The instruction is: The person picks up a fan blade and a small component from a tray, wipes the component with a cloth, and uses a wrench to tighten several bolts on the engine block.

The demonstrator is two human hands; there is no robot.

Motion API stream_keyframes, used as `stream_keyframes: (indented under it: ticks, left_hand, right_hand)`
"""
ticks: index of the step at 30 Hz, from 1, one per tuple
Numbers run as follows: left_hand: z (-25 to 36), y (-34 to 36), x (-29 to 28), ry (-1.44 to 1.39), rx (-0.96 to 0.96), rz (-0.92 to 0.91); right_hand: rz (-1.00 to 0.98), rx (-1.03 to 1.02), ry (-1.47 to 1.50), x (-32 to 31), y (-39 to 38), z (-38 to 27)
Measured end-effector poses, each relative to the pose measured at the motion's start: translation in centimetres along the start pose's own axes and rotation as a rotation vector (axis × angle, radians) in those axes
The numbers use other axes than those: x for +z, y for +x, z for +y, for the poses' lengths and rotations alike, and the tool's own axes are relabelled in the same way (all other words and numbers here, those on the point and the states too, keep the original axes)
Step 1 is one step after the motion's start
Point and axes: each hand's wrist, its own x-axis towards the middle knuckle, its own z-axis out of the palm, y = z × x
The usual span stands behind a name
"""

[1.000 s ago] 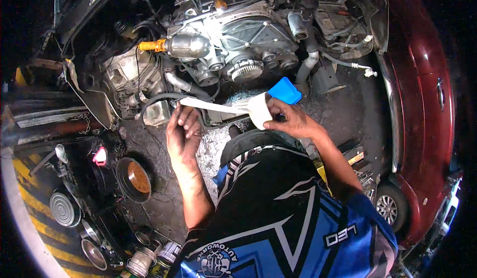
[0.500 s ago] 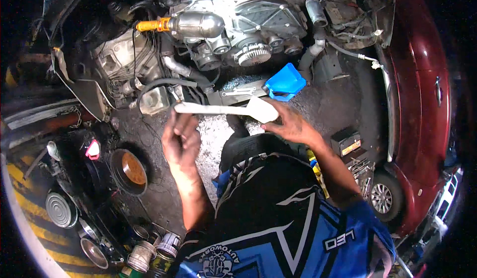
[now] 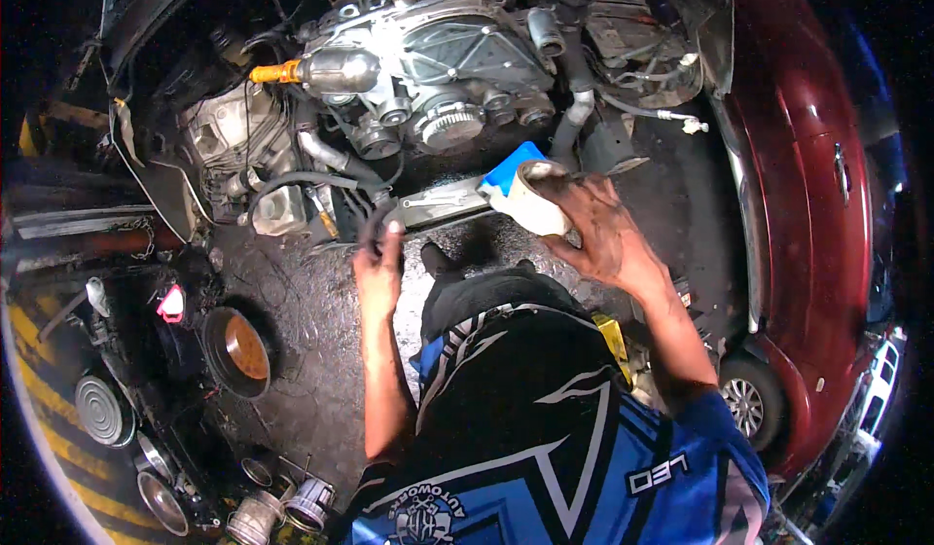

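Observation:
My right hand (image 3: 603, 224) is wrapped round a white roll (image 3: 535, 211), wide like tape or paper; its ring-shaped end faces up. Just behind the roll is a blue plastic container (image 3: 513, 163), partly hidden by it. My left hand (image 3: 377, 263) is raised apart from the roll, thumb and fingers drawn together. Whether something small is pinched in its fingertips does not show. Beyond the hands, a wrench (image 3: 433, 199) lies on a metal crossbar (image 3: 457, 216) at the car's front.
An exposed engine (image 3: 448, 78) fills the far side, with an orange-handled work lamp (image 3: 321, 71) resting on it. On the left sits a round pan (image 3: 233, 350) with brown liquid. Metal cans (image 3: 258, 516) stand at the near left. A dark red car (image 3: 798, 156) borders the right.
The white strip stretched between my hands no longer shows. My right hand has tilted the roll and moved slightly right. My left hand has turned, its fingers drawn together. The whole view has shifted.

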Motion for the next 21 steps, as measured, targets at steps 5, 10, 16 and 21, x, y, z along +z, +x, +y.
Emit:
stream_keyframes:
  ticks: [5,10,16,21]
  left_hand:
    - [7.6,-1.9,7.6,0.216,0.212,-0.435]
    - [9.4,-3.5,11.6,0.38,0.186,-0.548]
    - [9.0,-5.0,13.2,0.398,0.404,-0.568]
    - [9.2,-7.6,15.5,0.205,0.204,-0.37]
  right_hand:
    - [0.006,-0.006,-0.037,-2.3,-3.5,1.3]
    - [0.052,-0.022,0.03,-4.1,-6.9,2.2]
    - [0.094,-0.033,0.032,-5.5,-10.7,3.5]
    - [0.23,-0.002,0.067,-4.2,-12.5,4.0]
